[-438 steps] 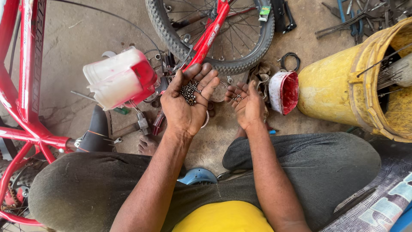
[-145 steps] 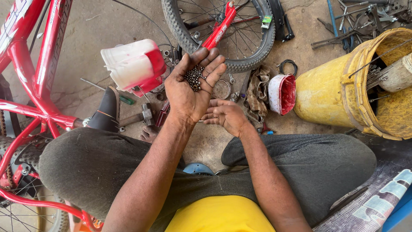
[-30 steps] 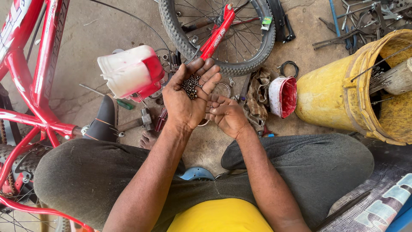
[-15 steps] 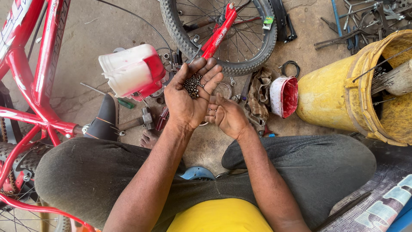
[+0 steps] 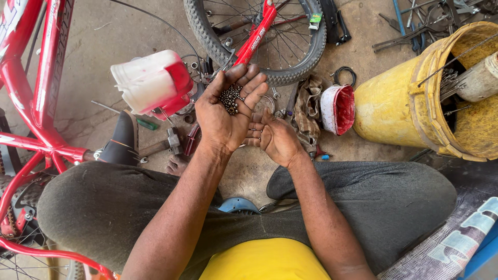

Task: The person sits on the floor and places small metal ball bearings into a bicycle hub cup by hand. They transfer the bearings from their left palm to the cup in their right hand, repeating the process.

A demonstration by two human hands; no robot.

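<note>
The left hand (image 5: 228,116) lies open, palm up, cupping a pile of small steel balls (image 5: 230,98) above the floor (image 5: 104,36). The right hand (image 5: 275,137) curls loosely just beside it; whether it pinches anything I cannot tell. A slight tilt of the palm could spill the balls into the clutter below

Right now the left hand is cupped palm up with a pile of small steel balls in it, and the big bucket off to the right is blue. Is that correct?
Not quite. The bucket is yellow, not blue, as the head view shows. The rest holds: the left hand is cupped palm up with a pile of small steel balls in it, and the bucket stands to the right.
</note>
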